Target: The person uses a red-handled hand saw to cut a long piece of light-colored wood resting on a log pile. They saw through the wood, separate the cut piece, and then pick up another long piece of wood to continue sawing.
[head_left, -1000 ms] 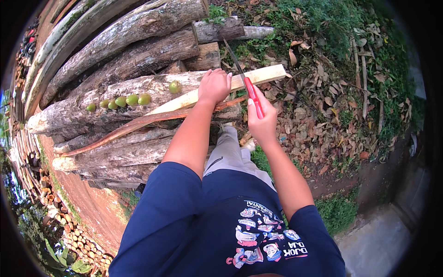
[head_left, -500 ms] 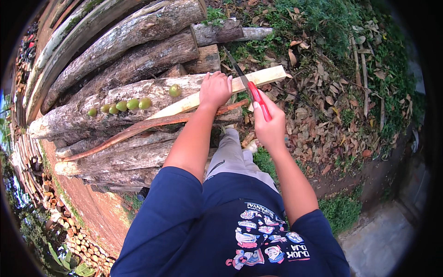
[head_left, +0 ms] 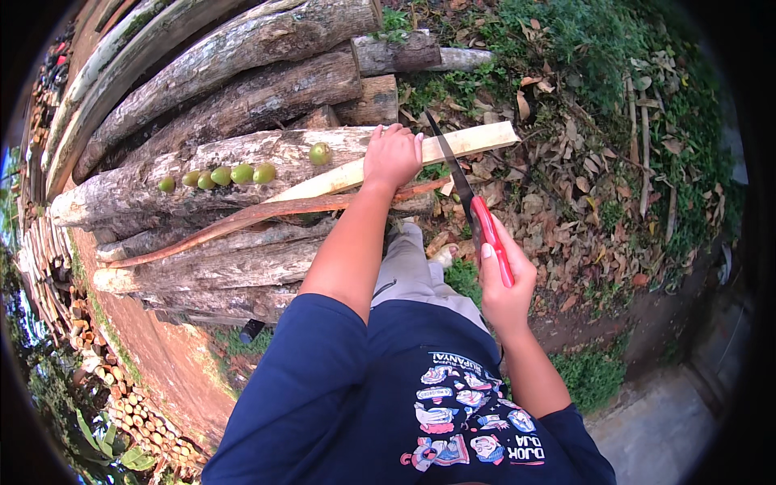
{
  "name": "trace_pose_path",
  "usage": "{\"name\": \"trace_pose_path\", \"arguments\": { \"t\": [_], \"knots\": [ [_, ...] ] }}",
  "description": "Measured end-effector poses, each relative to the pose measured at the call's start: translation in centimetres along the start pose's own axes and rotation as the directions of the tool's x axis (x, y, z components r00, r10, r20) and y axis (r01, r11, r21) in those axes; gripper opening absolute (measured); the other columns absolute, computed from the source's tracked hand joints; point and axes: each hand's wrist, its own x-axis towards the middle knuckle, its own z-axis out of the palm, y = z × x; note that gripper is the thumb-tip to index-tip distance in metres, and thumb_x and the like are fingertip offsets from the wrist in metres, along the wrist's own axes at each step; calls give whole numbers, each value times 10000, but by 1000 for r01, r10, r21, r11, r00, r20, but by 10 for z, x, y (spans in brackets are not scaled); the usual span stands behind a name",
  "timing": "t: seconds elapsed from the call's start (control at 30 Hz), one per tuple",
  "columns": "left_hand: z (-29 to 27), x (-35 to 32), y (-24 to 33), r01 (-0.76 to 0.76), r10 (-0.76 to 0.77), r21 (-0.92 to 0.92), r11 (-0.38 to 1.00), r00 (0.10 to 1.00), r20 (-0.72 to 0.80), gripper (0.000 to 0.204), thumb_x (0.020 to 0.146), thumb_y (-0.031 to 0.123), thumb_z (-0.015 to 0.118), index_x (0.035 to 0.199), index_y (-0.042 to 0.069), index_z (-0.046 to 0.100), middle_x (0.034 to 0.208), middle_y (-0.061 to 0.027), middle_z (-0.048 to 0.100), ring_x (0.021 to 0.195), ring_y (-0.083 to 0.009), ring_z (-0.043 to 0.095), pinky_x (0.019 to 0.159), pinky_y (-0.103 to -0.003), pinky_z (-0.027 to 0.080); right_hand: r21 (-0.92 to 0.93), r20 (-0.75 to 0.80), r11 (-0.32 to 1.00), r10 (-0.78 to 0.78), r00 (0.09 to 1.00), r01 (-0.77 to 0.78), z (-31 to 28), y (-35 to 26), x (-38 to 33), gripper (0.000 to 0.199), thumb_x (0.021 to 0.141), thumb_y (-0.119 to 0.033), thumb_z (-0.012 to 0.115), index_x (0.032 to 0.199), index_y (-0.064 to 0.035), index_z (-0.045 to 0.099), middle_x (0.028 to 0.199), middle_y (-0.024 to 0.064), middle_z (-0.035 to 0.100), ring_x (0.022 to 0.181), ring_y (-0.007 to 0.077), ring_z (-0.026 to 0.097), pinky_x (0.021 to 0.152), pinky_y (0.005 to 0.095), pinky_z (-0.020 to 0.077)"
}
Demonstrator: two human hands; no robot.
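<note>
A pale strip of sawn timber (head_left: 477,138) lies slantwise over the log pile, its cut end sticking out to the right. My left hand (head_left: 393,156) is wrapped over the timber and presses it against the log. In my right hand (head_left: 509,287) is a pruning saw (head_left: 493,238) with a red handle and a dark blade. The blade crosses the timber just right of my left hand, its tip pointing away from me. A reddish-barked strip of wood (head_left: 267,212) runs beneath the timber, nearer to me.
Several green fruits (head_left: 264,173) rest in a row on a thick log (head_left: 105,194), one apart near the timber. More logs (head_left: 267,40) lie beyond. Dry leaves (head_left: 566,194) and green plants cover the ground at right. Cut firewood (head_left: 145,412) is stacked at lower left.
My right hand has drawn the saw back toward me, so more of the blade lies on the near side of the timber. My left hand keeps its hold on the timber.
</note>
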Motion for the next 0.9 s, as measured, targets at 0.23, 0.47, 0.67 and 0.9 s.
{"name": "trace_pose_path", "arguments": {
  "t": [0.23, 0.47, 0.67, 0.9],
  "knots": [
    [-3, 10, 5, -5, 7, -50, 999, 999, 44, 444, 1087, 331, 465, 942, 62, 786, 1088, -100, 767, 1181, -268, 665, 1147, -503, 432, 63, -120, 990, -119, 986, 128, 74, 58, 131, 422, 1009, -101, 619, 1416, 5, 652, 895, 69, 720, 737, 75, 592, 686, 282, 520],
    [-6, 5, -3, 73, -66, -56, 996, 991, 118, 461, 1098, 346, 440, 1053, 57, 797, 1181, -100, 764, 1283, -254, 622, 1198, -501, 387, -45, -60, 980, -194, 979, 192, 7, 77, -17, 488, 1012, -26, 589, 1491, 64, 564, 1168, 147, 754, 915, 111, 678, 839, 265, 546],
    [-5, 5, -1, 37, -30, -61, 997, 993, 114, 442, 1097, 299, 428, 1037, 41, 781, 1163, -118, 758, 1282, -261, 625, 1176, -498, 405, -5, -29, 989, -150, 988, 150, 15, 71, -1, 490, 1016, -28, 588, 1497, 60, 562, 1069, 105, 747, 806, 84, 636, 748, 240, 524],
    [-13, 11, 4, 36, -27, -59, 998, 989, 146, 410, 1093, 291, 441, 1060, 39, 763, 1173, -122, 748, 1262, -277, 630, 1171, -486, 411, 169, -101, 971, -156, 983, 171, 63, 69, 107, 457, 1028, -82, 626, 1463, 53, 593, 1035, 66, 733, 803, 53, 601, 731, 236, 523]
  ]
}}
